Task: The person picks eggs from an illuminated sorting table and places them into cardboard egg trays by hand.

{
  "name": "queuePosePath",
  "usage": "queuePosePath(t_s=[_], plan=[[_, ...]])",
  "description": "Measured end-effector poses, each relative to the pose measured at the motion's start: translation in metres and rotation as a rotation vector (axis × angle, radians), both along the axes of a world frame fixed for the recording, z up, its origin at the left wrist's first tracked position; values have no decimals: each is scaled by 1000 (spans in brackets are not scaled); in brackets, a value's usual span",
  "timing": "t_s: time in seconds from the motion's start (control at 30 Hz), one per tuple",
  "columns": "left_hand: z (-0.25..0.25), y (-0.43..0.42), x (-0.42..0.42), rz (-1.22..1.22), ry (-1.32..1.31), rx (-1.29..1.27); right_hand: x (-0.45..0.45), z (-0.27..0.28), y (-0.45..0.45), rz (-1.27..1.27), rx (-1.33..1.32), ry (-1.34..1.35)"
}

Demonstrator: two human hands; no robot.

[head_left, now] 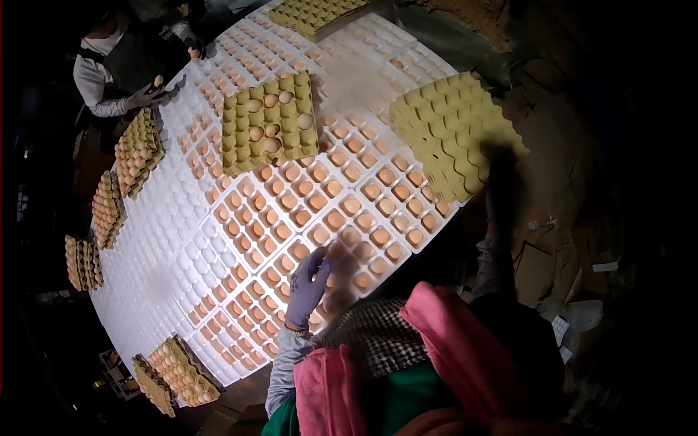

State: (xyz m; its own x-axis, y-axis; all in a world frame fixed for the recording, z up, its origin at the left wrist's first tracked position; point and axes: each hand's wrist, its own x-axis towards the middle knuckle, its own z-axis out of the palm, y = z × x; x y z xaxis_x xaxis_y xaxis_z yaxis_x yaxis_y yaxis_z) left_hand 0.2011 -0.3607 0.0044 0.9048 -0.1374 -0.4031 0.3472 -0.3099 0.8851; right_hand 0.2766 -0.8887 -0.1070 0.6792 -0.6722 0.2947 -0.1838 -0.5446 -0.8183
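Observation:
My left hand [307,289], in a grey-purple glove, hovers over the near edge of white trays filled with brown eggs [335,219]. Its fingers curve with a gap between them and the thumb, and I see nothing held. Close to its fingertips are eggs in square cells. My right hand [500,156] is a dark shape at the right edge of a stack of yellow-green egg trays [454,131]. Deep shadow hides its fingers, so its grip on the stack is unclear.
A yellow-green tray [234,138] with several eggs rests on the white trays [167,240]. Another stack [309,18] stands at the far end. Egg-filled trays [138,156] line the left edge. Across the table, a co-worker's gloved hand [145,96] holds an egg [158,81].

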Motion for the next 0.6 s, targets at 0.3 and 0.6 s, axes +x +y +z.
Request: queuePosePath(t_s=[0.3, 0.6], plan=[[-23, 87, -118, 394, -38, 108, 0, -59, -43, 572, -241, 116], [10, 210, -219, 668, -35, 159, -42, -46, 16, 580, 195, 265]])
